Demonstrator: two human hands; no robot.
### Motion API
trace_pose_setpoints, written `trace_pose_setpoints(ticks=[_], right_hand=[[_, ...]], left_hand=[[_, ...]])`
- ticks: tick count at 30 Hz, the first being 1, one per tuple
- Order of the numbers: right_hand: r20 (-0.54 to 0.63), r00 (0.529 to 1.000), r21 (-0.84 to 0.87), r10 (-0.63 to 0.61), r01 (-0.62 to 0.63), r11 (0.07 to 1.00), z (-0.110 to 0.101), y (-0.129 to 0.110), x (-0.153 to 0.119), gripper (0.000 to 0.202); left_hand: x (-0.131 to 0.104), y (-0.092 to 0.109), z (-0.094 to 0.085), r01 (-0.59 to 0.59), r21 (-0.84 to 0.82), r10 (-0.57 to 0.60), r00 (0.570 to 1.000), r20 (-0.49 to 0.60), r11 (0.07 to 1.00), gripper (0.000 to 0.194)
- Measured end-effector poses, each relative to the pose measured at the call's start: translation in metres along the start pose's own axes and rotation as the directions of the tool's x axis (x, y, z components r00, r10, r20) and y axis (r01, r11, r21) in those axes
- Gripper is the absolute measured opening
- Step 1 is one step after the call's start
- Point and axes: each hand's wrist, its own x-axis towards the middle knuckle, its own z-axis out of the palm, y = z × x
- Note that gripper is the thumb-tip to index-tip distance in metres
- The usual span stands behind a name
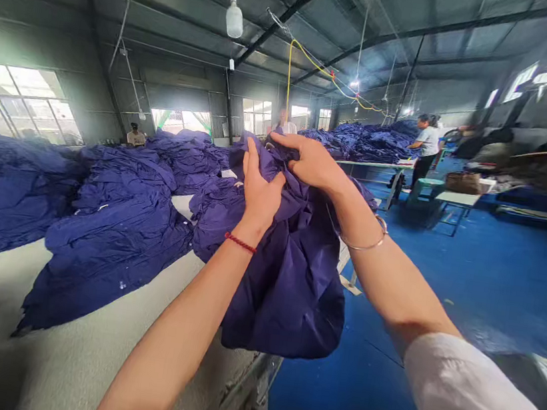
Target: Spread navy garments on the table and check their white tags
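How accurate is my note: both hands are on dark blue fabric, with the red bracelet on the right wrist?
One slip: the head view shows the red bracelet on the wrist of the left hand. That hand and the right hand are both on dark blue fabric.

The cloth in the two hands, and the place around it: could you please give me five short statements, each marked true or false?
1. The left hand and the right hand both hold dark blue cloth. True.
2. The red bracelet is on the right wrist. False: it is on the left wrist.
3. The floor is blue. True.
4. The held cloth lies flat on the table. False: it is lifted and hangs in folds.
5. A yellow cord hangs overhead. True.
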Motion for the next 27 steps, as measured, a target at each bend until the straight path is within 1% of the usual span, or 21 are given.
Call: trace_pose_setpoints(ticks=[4,7,10,13,15,18,20,23,27], right_hand=[[0.046,0.996,-0.062,0.071,-0.068,0.996,0.017,0.031,0.025,0.073],[0.081,0.985,-0.175,0.153,-0.138,0.975,0.038,0.050,0.042,0.074],[0.075,0.976,-0.271,0.204,-0.177,0.946,0.065,0.067,0.055,0.071],[0.058,0.977,-0.337,0.205,-0.174,0.925,0.092,0.085,0.066,0.069],[0.060,0.977,-0.365,0.204,-0.169,0.915,0.109,0.097,0.073,0.071],[0.073,0.976,-0.382,0.207,-0.164,0.909,0.138,0.113,0.079,0.078],[0.086,0.975,-0.390,0.203,-0.155,0.908,0.159,0.121,0.078,0.082],[0.120,0.972,-0.403,0.202,-0.138,0.905,0.194,0.130,0.070,0.087],[0.211,0.953,-0.405,0.216,-0.116,0.907,0.236,0.142,0.053,0.088]], left_hand=[[0.026,-0.023,0.013,0.002,0.044,-0.002,1.000,-0.010,0.999,0.097],[0.042,-0.048,0.014,-0.001,0.106,0.003,1.000,-0.019,0.994,0.099],[0.056,-0.076,0.006,0.018,0.191,-0.013,1.000,-0.025,0.981,0.100],[0.066,-0.101,-0.008,0.058,0.304,-0.048,0.998,-0.039,0.951,0.101],[0.071,-0.115,-0.017,0.085,0.389,-0.069,0.996,-0.055,0.917,0.102],[0.071,-0.135,-0.030,0.113,0.522,-0.083,0.993,-0.081,0.846,0.103],[0.068,-0.149,-0.039,0.122,0.604,-0.082,0.992,-0.094,0.788,0.103],[0.059,-0.173,-0.053,0.133,0.712,-0.100,0.991,-0.089,0.689,0.105],[0.047,-0.208,-0.072,0.170,0.798,-0.194,0.979,-0.068,0.579,0.112]])
